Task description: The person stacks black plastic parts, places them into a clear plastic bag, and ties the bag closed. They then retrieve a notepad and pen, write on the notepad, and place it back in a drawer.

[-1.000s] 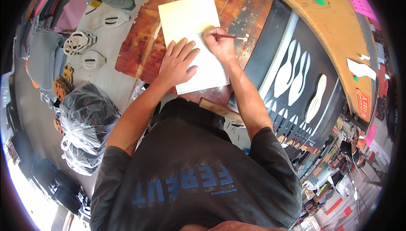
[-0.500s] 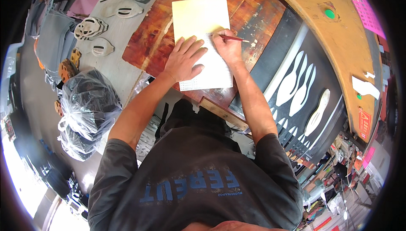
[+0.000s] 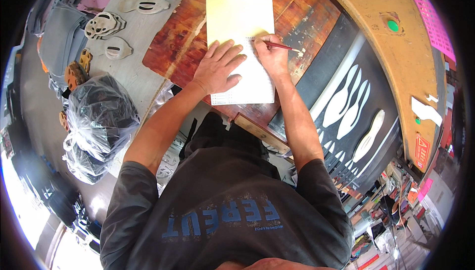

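Observation:
A spiral-bound notepad [image 3: 240, 15] lies on a worn reddish-brown wooden board [image 3: 183, 37], its yellowish upper leaf turned up above a white lower page. My left hand [image 3: 220, 67] rests flat on the left of the page, fingers spread. Pinched in my right hand [image 3: 272, 57] is a dark red pen [image 3: 279, 45], whose back end points right, over the board. The writing tip is hidden by my fingers, close to the page just below the binding.
Pale sole-shaped pieces [image 3: 118, 48] and a clear plastic bag [image 3: 101, 126] with dark contents sit to the left. On the right, white sole-shaped cutouts [image 3: 338, 102] lie on a black surface, beside a tan machine beam [image 3: 366, 8] with a green button [image 3: 393, 25].
My right hand has shifted slightly right with the pen. The notepad also sits a little farther right in the picture, while the left hand stays flat on it.

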Demonstrator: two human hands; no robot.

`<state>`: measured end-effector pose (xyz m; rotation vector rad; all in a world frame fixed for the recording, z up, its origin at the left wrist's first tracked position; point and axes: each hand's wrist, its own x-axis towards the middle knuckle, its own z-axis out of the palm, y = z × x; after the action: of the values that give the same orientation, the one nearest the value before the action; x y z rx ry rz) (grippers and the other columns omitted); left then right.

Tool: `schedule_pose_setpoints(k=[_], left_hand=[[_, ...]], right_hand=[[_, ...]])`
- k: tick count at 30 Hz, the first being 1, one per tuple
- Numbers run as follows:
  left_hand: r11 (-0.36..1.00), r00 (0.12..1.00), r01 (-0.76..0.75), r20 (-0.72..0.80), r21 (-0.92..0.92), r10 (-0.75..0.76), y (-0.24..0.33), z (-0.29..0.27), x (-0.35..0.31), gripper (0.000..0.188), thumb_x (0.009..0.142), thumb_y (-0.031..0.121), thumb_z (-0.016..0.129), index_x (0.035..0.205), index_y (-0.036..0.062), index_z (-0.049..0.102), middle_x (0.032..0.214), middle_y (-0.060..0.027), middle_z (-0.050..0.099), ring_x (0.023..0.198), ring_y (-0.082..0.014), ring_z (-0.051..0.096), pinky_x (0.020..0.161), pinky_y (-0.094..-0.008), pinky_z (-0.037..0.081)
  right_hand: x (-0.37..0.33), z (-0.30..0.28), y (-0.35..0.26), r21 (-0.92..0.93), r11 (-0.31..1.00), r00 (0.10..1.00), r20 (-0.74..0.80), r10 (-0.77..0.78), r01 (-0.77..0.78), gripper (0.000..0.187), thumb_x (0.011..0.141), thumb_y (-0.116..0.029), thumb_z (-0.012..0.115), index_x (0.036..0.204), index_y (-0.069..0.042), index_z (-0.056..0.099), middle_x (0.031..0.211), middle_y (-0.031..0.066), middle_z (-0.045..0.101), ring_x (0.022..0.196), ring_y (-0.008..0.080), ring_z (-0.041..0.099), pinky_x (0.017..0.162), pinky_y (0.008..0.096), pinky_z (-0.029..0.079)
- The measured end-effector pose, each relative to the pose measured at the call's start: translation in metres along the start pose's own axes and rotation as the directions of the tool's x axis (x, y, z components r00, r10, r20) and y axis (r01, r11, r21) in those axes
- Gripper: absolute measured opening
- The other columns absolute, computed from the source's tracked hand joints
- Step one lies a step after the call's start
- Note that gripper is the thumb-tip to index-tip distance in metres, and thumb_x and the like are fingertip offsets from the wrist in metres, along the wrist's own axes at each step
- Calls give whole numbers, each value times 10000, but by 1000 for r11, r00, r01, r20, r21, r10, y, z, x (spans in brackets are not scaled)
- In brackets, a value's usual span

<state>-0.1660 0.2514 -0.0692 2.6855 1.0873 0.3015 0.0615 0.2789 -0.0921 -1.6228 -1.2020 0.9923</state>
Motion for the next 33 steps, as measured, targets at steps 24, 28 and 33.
schedule_pose_setpoints(k=[24,28,33], left_hand=[[999,1000,7,3,-35,-7,-2,-1,0,611,940,451,679,1484,186,599,1633,-43,456,1586,-281,292,1319,-553,134],[999,1000,8,16,-44,-7,-2,-1,1,614,938,452,679,1486,186,598,1635,-41,454,1587,-280,290,1319,-555,136],[999,1000,10,27,-40,-9,-1,-2,1,619,942,451,684,1492,182,597,1645,-51,451,1588,-283,294,1320,-543,133]], right_hand=[[1,-33,5,149,984,990,-82,112,-99,141,946,-134,725,955,6,713,777,42,712,678,93,636,638,270,533],[0,-33,15,63,996,988,-138,70,-62,167,927,-166,738,941,0,736,789,40,722,719,110,655,678,298,553],[1,-31,10,-37,999,992,-119,32,-37,164,973,-153,732,977,8,702,796,32,701,671,78,617,614,254,517]])
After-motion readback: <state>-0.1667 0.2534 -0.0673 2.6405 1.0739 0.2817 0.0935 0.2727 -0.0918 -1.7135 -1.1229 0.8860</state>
